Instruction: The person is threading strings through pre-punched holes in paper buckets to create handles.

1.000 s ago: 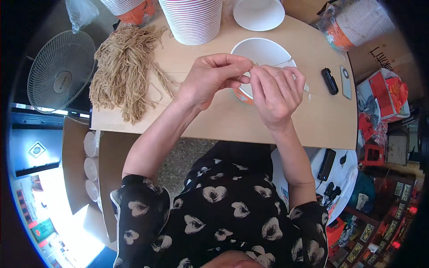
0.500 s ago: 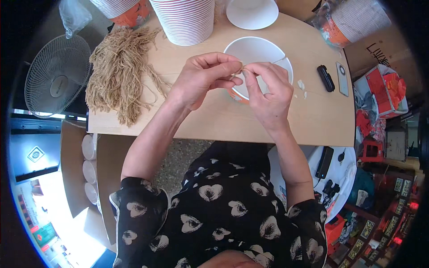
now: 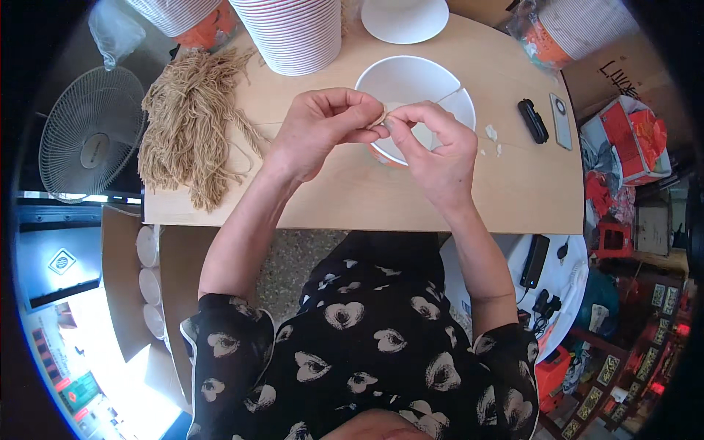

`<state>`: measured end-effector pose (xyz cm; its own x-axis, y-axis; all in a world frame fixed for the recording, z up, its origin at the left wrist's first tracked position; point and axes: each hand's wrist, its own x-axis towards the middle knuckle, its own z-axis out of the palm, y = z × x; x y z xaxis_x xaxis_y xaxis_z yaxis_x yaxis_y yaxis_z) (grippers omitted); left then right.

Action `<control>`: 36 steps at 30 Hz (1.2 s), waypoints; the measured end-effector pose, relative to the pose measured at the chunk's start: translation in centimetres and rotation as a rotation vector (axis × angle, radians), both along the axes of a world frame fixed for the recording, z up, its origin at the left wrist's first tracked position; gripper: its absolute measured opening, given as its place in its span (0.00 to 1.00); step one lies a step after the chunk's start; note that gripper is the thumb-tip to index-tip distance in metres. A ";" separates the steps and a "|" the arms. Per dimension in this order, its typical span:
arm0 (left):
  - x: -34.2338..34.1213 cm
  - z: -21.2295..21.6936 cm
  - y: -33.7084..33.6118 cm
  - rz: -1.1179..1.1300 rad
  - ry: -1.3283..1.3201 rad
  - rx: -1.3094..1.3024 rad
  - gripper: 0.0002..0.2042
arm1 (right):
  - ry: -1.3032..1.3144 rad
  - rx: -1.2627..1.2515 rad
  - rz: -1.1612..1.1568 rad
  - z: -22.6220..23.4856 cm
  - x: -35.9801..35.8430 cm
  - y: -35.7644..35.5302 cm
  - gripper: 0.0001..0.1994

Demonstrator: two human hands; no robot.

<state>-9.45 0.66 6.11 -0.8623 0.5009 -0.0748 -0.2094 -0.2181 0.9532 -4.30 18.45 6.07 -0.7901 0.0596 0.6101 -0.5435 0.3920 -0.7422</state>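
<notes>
My left hand point(image 3: 312, 128) and my right hand point(image 3: 440, 147) meet above the table, thumbs and fingers pinched together. Between the fingertips is a small tan strand point(image 3: 383, 115), mostly hidden by the fingers. Just behind and below the hands stands a white paper tub point(image 3: 389, 72) with some orange on its outside. A thin line crosses the tub's right rim; I cannot tell what it is. To the left of my left hand lies a loose heap of tan yarn point(image 3: 191, 125), one twisted length trailing toward my wrist.
A tall stack of white paper tubs point(image 3: 293, 37) stands behind the yarn, with a white bowl point(image 3: 405, 16) beside it. White scraps point(image 3: 491, 133), a black object point(image 3: 533, 121) and a phone point(image 3: 561, 121) lie on the right. A fan point(image 3: 92, 139) stands left of the table point(image 3: 513, 198).
Both hands have shifted slightly left in the picture, still pinched together on the small strand. The whole view has tilted a little; the things on the table look otherwise the same.
</notes>
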 end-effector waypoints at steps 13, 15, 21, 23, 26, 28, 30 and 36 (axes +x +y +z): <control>0.6 -0.2 0.5 0.036 0.118 0.013 0.09 | -0.030 0.036 -0.012 0.1 0.5 0.4 0.04; 0.6 -0.3 0.6 0.044 0.142 0.000 0.09 | -0.080 -0.004 0.015 0.2 0.5 0.5 0.04; 0.6 0.0 0.8 0.069 0.044 0.003 0.10 | -0.086 -0.030 0.028 0.2 0.3 0.7 0.04; 0.4 -0.1 0.7 0.020 0.112 0.004 0.10 | -0.048 -0.016 0.012 0.3 0.1 0.7 0.03; 0.3 -0.3 0.7 0.010 0.109 0.012 0.09 | -0.019 -0.001 -0.004 0.4 0.1 0.7 0.03; 0.3 -0.4 0.7 0.017 0.095 0.020 0.09 | -0.027 -0.001 -0.002 0.5 0.2 0.7 0.03; 0.2 -0.6 0.7 0.020 0.078 0.033 0.09 | -0.029 0.004 0.002 0.3 0.2 0.7 0.03; 0.3 -0.6 0.9 0.030 0.075 0.017 0.09 | -0.123 0.013 0.045 0.3 0.6 0.8 0.02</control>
<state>-9.14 1.52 5.48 -0.8796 0.4757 -0.0010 -0.1305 -0.2392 0.9622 -3.72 19.28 6.37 -0.8605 0.0148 0.5092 -0.4664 0.3794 -0.7991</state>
